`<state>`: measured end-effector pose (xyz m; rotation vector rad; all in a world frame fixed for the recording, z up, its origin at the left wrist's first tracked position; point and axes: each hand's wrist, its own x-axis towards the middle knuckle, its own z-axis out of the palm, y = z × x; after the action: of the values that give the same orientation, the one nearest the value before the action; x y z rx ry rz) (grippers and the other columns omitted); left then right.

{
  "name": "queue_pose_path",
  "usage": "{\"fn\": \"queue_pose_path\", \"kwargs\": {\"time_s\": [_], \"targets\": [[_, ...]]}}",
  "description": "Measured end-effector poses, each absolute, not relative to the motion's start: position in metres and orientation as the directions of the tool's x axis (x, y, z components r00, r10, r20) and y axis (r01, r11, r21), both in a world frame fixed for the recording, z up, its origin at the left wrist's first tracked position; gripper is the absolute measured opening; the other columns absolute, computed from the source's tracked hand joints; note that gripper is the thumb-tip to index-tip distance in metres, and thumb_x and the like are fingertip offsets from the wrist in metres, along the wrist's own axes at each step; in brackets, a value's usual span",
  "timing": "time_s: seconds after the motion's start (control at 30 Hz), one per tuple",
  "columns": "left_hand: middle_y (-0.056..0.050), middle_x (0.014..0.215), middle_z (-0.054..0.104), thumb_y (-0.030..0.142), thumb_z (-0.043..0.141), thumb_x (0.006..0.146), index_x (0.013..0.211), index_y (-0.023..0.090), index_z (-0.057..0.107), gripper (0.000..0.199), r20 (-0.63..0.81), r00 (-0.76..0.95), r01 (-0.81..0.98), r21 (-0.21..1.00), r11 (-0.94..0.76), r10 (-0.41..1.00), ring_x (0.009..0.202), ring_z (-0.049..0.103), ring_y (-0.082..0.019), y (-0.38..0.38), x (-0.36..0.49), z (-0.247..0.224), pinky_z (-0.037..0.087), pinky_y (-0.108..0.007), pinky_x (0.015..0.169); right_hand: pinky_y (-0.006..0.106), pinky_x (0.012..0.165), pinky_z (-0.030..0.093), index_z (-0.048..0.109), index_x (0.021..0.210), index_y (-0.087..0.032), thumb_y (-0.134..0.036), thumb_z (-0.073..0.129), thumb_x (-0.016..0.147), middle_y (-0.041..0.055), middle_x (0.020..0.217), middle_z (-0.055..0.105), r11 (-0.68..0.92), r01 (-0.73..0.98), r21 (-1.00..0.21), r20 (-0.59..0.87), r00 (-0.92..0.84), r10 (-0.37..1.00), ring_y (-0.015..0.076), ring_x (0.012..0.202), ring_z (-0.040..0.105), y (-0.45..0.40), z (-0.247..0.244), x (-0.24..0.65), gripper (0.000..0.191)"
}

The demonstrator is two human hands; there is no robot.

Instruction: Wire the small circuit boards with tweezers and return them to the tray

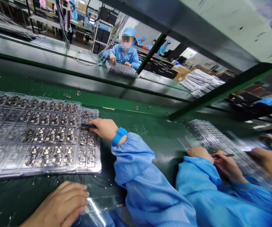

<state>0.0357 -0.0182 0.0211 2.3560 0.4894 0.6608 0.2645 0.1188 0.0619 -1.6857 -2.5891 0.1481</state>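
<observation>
The right hand [104, 129], wearing a blue wristband [119, 136], grips a slim dark tool [88, 126] with its tip among the pockets of a clear plastic tray [55, 171] of small circuit boards [55, 135] on the green surface [136, 126]. The left hand [60, 203] lies loosely curled and empty below the tray. A low, steady tip helps spare neighbouring boards.

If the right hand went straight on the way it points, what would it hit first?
The right hand points left, with its dark tool over the clear tray. It would likely meet the circuit boards in that tray first, though depth is hard to judge.
</observation>
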Motion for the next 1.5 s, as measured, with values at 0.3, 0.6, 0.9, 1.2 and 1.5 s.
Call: {"fn": "queue_pose_path", "kwargs": {"time_s": [0.3, 0.6, 0.9, 1.2, 1.5], "targets": [[-0.001, 0.113, 0.071, 0.023, 0.056, 0.090, 0.114, 0.028, 0.065, 0.026, 0.132, 0.611, 0.197, 0.930, -0.311, 0.780, 0.103, 0.067, -0.016, -0.038, 0.034, 0.017, 0.052, -0.019, 0.093, 0.029, 0.086, 0.052, 0.062, 0.114, -0.017, -0.017, 0.052, 0.088, 0.0064, 0.117, 0.069, 0.418, 0.898, -0.138, 0.193, -0.390, 0.900, 0.0183, 0.107, 0.065, 0.083, 0.068, 0.275, 0.028], [-0.014, 0.121, 0.066, 0.047, 0.044, 0.096, 0.120, 0.013, 0.064, 0.046, -0.309, 0.511, -0.458, 0.692, 0.558, 0.802, 0.111, 0.063, -0.025, -0.033, 0.082, 0.057, 0.049, -0.038, 0.100, 0.029, 0.057, 0.058, 0.059, 0.121, -0.009, -0.014, 0.043, 0.090, 0.0191, 0.116, 0.067, 0.705, 0.707, -0.051, 0.550, -0.570, 0.611, 0.0206, 0.080, 0.072, -0.033, 0.080, 0.259, 0.035], [-0.009, 0.085, 0.073, 0.040, 0.051, 0.093, 0.114, 0.009, 0.062, 0.039, -0.306, 0.450, -0.132, 0.906, 0.402, 0.839, 0.044, 0.053, -0.007, -0.029, 0.092, 0.055, 0.044, -0.018, 0.042, 0.028, 0.067, 0.059, 0.061, 0.117, -0.020, -0.016, 0.055, 0.087, 0.0104, 0.113, 0.070, 0.357, 0.662, -0.658, 0.457, -0.025, 0.889, 0.0173, 0.080, 0.071, -0.059, 0.065, 0.262, 0.031], [0.006, 0.051, 0.053, 0.030, 0.049, 0.091, 0.105, 0.012, 0.061, 0.026, -0.278, 0.497, 0.098, 0.959, 0.265, 0.822, 0.046, 0.050, -0.009, -0.035, 0.091, 0.057, 0.039, -0.019, 0.049, 0.026, 0.061, 0.055, 0.066, 0.074, -0.018, -0.037, 0.065, 0.081, -0.0003, 0.060, 0.066, -0.145, 0.041, -0.989, -0.135, 0.182, 0.974, 0.0141, 0.059, 0.065, -0.057, 0.059, 0.257, 0.020], [0.000, 0.073, 0.066, 0.033, 0.054, 0.089, 0.095, 0.016, 0.059, 0.019, -0.352, 0.465, 0.061, 0.928, 0.367, 0.813, 0.043, 0.042, -0.005, -0.036, 0.094, 0.045, 0.034, -0.018, 0.043, 0.024, 0.062, 0.051, 0.068, 0.079, -0.019, -0.040, 0.068, 0.081, 0.0000, 0.064, 0.069, -0.150, -0.176, -0.973, -0.200, 0.317, 0.927, 0.0117, 0.060, 0.063, -0.068, 0.031, 0.249, 0.021]]}}
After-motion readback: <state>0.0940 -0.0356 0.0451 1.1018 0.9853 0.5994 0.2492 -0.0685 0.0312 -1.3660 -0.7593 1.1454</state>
